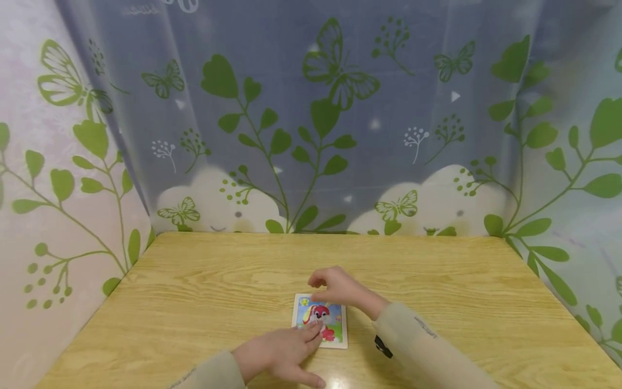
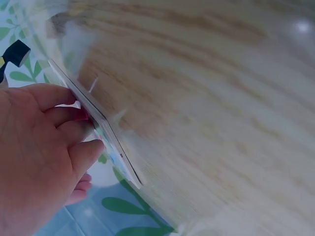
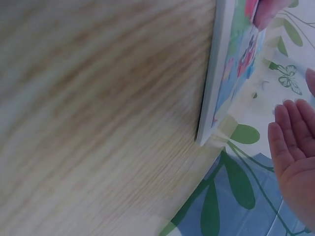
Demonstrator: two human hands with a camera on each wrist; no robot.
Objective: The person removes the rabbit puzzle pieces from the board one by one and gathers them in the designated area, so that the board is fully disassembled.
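A square picture board [image 1: 336, 316] with a pale frame and a red cartoon rabbit lies flat on the wooden table. My left hand [image 1: 286, 348] rests its fingertips on the lower part of the picture, fingers mostly straight and thumb spread out. In the left wrist view that hand [image 2: 39, 147] touches the face of the board, which appears edge-on. Above the board's far right corner hovers my right hand [image 1: 337, 286], fingers loosely bent, holding nothing. The right wrist view shows this hand [image 3: 298, 152] apart from the board [image 3: 224, 73].
The wooden table [image 1: 204, 292] stretches around the board. Behind it hangs a blue-grey curtain [image 1: 374, 81] printed with green leaves and butterflies, with pale printed cloth at both sides. A black wrist-worn piece [image 1: 383, 346] shows under the right sleeve.
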